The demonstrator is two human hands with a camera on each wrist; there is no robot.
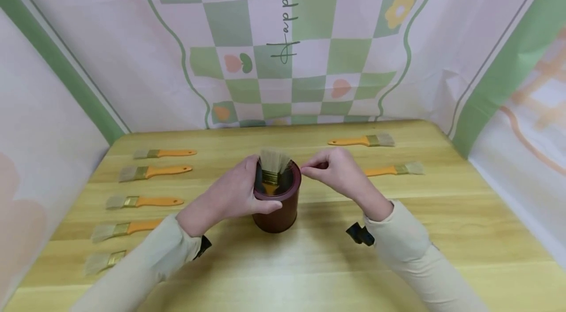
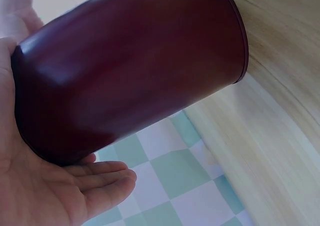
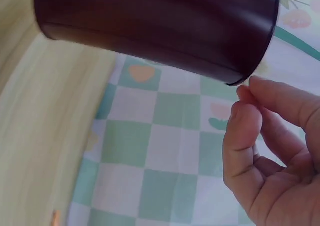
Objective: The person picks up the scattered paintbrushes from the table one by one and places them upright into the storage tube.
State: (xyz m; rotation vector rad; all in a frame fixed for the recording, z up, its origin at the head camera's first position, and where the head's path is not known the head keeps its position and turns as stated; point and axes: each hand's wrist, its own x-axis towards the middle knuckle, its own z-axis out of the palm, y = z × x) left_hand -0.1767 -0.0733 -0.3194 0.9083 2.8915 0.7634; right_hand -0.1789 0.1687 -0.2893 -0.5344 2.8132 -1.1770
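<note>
A dark red can (image 1: 277, 216) stands upright on the wooden table, without a lid. Inside it is a paintbrush (image 1: 273, 167), bristles up above the rim and orange handle down in the can. My left hand (image 1: 234, 189) holds the can around its left side near the rim, thumb in front and fingers behind. In the left wrist view those fingers (image 2: 107, 181) reach past the rim. My right hand (image 1: 338, 174) is at the can's right side, fingers loosely bent, fingertips (image 3: 245, 110) right at the rim. It holds no brush.
Several orange-handled paintbrushes (image 1: 168, 170) lie in a column on the left of the table (image 1: 283, 272), bristles pointing left. Two more, an upper brush (image 1: 353, 141) and a lower brush (image 1: 389, 170), lie on the right. A checked cloth (image 1: 292, 56) hangs behind the table.
</note>
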